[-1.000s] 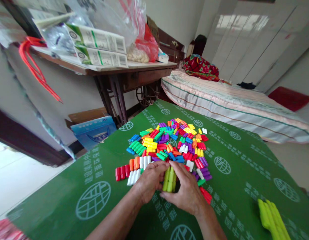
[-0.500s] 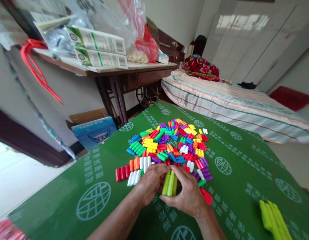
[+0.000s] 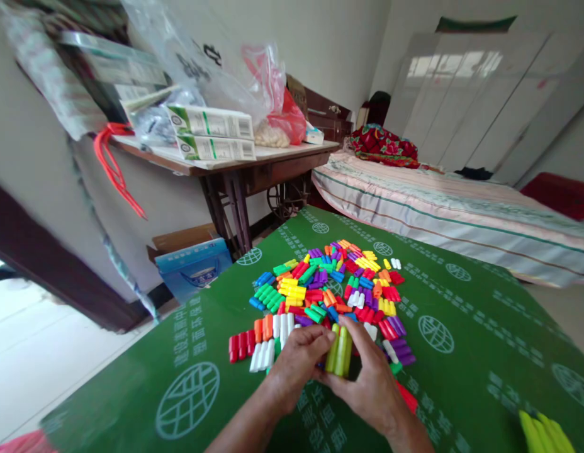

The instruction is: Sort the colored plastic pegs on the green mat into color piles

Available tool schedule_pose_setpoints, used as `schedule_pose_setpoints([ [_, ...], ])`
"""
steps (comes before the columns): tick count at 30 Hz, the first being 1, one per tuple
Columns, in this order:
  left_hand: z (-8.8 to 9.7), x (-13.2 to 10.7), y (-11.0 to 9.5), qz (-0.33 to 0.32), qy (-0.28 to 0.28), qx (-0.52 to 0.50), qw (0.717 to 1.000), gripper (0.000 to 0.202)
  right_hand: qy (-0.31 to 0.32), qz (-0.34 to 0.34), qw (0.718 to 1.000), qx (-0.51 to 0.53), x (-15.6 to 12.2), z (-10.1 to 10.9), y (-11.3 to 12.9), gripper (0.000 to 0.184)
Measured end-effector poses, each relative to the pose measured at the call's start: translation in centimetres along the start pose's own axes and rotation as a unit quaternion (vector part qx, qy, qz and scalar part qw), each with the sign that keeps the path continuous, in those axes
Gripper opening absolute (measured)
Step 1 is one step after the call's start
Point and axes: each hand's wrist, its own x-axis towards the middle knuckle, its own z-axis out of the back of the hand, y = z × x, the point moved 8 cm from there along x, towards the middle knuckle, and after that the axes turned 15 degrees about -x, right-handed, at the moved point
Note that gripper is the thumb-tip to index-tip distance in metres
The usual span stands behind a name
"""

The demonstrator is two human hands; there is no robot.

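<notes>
A short bundle of yellow-green plastic tubes (image 3: 339, 353), shaped like marker caps side by side, stands tilted between my two hands above the green board. My right hand (image 3: 370, 384) wraps round it, with the index finger at the top end and the thumb under the lower end. On the other side, my left hand (image 3: 301, 358) has its thumb and index finger pinched together at the bundle's upper left edge. Its remaining fingers are mostly hidden. Just beyond both hands lie several white tubes (image 3: 262, 356) and red tubes (image 3: 241, 345) in rows.
Many coloured tubes in small groups, such as yellow ones (image 3: 292, 289), spread over the green board (image 3: 131, 390). More yellow-green tubes (image 3: 544, 434) lie at its right front. Behind stand a side table (image 3: 273, 167) with boxes and bags, a blue carton (image 3: 195, 267) and a bed (image 3: 438, 201).
The view has shifted, so everything sits lower and further right. My left fingertips have moved from the bundle's top end to its left edge, while my right hand keeps holding it.
</notes>
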Motion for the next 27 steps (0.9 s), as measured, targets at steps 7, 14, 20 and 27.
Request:
schedule_pose_setpoints([
  [7,0.4,-1.2,-5.5,-0.097,-0.014,0.233,0.967,0.032,-0.032,-0.026,0.999,0.009,0.0,0.2,-1.0,0.062],
  [14,4.0,4.7,-15.4,-0.176,-0.16,0.559,0.794,0.021,-0.066,-0.043,0.997,0.023,0.2,0.4,-1.6,0.059],
  [20,6.6,14.0,-17.5,-0.079,-0.18,0.64,0.743,0.025,-0.058,-0.059,0.996,0.042,0.1,0.0,-1.9,0.059],
  [27,6.9,19.4,-15.6,-0.044,-0.112,0.628,0.769,0.033,-0.024,-0.091,0.994,0.051,-0.1,-0.7,-2.8,0.061],
])
